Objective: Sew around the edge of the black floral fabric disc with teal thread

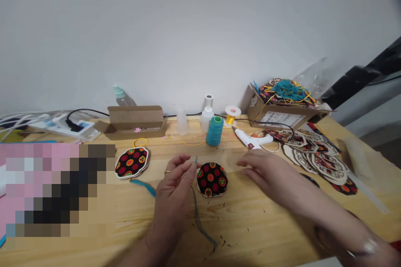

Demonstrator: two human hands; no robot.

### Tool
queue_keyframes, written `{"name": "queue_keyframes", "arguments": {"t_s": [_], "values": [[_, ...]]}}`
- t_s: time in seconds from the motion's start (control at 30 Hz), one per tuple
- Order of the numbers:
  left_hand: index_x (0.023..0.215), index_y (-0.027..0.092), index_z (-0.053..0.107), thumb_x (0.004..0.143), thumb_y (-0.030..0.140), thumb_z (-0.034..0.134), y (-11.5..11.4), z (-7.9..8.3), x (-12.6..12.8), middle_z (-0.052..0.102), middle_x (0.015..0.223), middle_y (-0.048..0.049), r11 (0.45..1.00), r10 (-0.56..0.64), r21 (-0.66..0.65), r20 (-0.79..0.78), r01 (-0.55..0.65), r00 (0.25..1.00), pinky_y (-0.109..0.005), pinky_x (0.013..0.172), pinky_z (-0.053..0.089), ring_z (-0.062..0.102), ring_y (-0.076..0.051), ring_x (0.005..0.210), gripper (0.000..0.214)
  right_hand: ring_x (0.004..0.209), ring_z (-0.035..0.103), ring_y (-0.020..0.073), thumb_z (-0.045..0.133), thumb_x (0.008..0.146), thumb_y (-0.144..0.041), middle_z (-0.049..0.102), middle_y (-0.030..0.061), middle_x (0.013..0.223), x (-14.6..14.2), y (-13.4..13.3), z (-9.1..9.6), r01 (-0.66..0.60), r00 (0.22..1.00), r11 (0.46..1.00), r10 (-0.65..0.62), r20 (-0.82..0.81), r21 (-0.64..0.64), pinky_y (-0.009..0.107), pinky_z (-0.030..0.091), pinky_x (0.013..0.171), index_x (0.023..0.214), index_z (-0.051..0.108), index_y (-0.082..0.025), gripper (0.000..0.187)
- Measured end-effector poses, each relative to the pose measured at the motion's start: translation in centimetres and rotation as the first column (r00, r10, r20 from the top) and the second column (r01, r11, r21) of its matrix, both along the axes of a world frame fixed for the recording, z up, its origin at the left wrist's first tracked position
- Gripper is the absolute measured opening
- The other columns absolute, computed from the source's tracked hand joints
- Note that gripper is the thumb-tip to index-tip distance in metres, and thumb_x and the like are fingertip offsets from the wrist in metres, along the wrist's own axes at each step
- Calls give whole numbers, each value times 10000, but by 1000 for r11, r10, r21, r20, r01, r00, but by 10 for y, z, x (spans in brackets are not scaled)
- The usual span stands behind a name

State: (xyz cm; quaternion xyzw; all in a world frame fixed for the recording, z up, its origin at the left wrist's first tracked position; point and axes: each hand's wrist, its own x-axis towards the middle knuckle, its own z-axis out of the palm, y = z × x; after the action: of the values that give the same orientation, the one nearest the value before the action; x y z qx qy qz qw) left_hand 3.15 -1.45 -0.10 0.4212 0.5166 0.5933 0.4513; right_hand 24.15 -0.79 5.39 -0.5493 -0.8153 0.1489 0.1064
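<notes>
My left hand [177,179] pinches a strand of teal thread [196,208] between thumb and fingers. The short end pokes up above the fingertips, and a longer tail hangs down across the table. Just right of those fingertips lies a round fabric-covered piece [212,179], black with red and orange flower dots and a pale rim. My right hand [260,173] is over the table to the right of that piece, apart from it. Motion smears its fingers, so whether they hold anything is unclear. Behind the piece a cone of teal thread [214,131] stands upright.
Similar patterned pieces [132,162] are stacked at left near a teal tassel [144,185]. An open cardboard box [136,127], white bottles [182,121], a yellow thread spool [232,115] and a glue gun [253,138] stand behind. Cut-out panels [319,156] and a full carton [278,112] occupy the right.
</notes>
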Motion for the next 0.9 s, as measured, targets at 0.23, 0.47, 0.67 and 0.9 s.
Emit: {"name": "queue_keyframes", "arguments": {"t_s": [0.23,0.47,0.67,0.9], "values": [[718,227,738,717,302,657,4,-1,-4,560,1016,-26,999,39,-17,71,-38,997,-245,871,382,488,-169,1038,110,776,555,146,477,835,-151,573,44,880,-67,38,-38,-103,981,991,86,171,88,243,412,647,873,607,-181,138],[687,210,736,680,327,676,3,0,-3,562,1026,-36,994,50,-104,198,-30,979,-301,895,364,495,-197,1032,131,788,535,195,477,742,-4,566,87,907,-67,41,-37,-183,931,972,123,344,147,268,390,582,828,580,-139,190],[672,208,735,673,321,681,2,3,-3,568,1019,-39,992,49,-122,216,-23,975,-300,890,363,496,-199,1028,125,796,520,213,482,770,-35,568,91,883,-61,43,-40,-232,907,961,158,390,151,284,399,578,821,582,-139,153],[668,214,736,668,319,688,1,3,-3,575,1010,-30,992,30,-129,239,1,971,-279,863,380,500,-189,1016,115,810,526,223,468,778,-31,581,103,862,-60,46,-49,-212,943,971,174,284,112,281,394,577,811,587,-127,157]]}}
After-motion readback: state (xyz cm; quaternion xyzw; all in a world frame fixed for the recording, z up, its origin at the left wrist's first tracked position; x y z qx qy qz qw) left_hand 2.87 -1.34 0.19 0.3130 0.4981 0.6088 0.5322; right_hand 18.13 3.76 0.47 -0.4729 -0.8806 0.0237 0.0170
